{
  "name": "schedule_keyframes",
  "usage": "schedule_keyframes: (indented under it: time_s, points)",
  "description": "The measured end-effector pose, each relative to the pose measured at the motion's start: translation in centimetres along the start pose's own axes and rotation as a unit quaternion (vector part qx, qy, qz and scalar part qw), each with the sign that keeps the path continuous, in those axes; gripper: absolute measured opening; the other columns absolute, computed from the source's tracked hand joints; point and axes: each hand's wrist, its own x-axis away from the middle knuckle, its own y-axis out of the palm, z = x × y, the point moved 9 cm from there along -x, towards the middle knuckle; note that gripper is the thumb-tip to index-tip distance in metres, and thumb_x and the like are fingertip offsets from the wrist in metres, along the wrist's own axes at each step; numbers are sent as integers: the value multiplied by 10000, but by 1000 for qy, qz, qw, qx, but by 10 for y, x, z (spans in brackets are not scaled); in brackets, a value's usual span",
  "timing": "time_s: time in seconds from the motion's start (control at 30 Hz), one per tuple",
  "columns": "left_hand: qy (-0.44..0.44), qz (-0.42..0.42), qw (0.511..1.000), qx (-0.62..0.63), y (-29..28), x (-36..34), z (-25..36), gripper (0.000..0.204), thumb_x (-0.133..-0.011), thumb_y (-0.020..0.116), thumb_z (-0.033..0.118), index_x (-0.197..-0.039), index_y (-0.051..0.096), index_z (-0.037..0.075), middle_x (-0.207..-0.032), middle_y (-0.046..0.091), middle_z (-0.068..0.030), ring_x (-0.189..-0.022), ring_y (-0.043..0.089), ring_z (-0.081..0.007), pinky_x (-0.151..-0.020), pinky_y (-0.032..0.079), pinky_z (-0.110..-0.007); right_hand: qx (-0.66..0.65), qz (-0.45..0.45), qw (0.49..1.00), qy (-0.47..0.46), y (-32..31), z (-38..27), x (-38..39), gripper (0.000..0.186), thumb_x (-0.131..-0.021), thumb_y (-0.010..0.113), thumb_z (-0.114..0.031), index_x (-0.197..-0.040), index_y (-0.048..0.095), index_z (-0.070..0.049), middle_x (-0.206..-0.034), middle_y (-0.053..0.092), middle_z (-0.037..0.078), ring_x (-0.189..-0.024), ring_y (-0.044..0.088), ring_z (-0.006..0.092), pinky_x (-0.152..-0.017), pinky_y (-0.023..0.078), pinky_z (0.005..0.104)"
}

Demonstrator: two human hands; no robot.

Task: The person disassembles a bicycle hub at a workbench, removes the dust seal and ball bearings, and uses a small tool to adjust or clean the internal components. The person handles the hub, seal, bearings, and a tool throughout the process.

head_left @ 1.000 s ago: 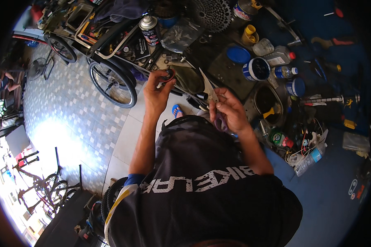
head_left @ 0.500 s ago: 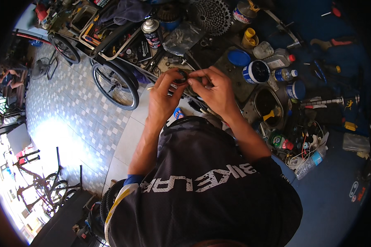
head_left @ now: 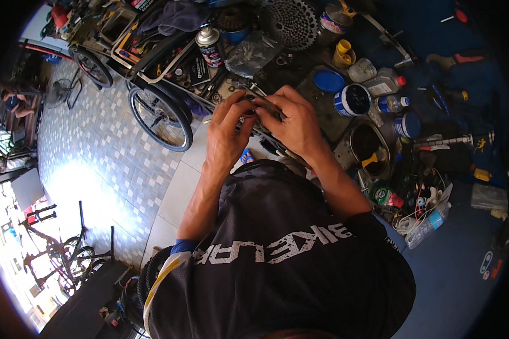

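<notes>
Above the edge of the workbench, my left hand point(head_left: 226, 121) curls its fingers and thumb around a small dark ring-shaped part point(head_left: 248, 106). My right hand point(head_left: 297, 124) meets it from the other side, thumb and fingertips pinched at the ring's edge. Whatever lies between those right fingertips is too small and covered to make out. Just beyond the hands, loose metal tools and small parts lie on the bench beside a clear plastic bag point(head_left: 251, 55) and a spray can point(head_left: 210, 46).
A bicycle cassette point(head_left: 291, 24) lies at the back. To the right stand an opened blue-and-white tub point(head_left: 352, 100), several bottles and a dark basin point(head_left: 353, 138) with a yellow brush point(head_left: 370, 160). A bicycle wheel point(head_left: 159, 118) stands on the tiled floor point(head_left: 104, 130) at left.
My right fingers have curled further in over the ring-shaped part and cover more of it. My left fingers have closed slightly around it. The surroundings have shifted slightly in view.
</notes>
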Motion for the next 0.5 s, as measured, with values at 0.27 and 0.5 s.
schedule_keyframes:
  time_s: [0.27,0.5]
  points:
    - [-79,5,993,92,2,5,-11,408,-829,831,-49,-1182,656,54,-1340,720,-151,-1103,721,-335,-821,611,-409,-31,-29,999,23,5,8,-1,193,-919,829,-132,-1085,782,-47,-967,670,82,-823,706,241,-712,563,371]
    - [-64,30,996,53,-5,1,-3,422,-817,842,-46,-1170,631,53,-1320,727,-133,-1029,720,-297,-776,611,-389,-78,-47,994,57,1,4,-7,153,-894,853,-81,-1033,802,-41,-914,619,-3,-764,597,78,-635,444,260]
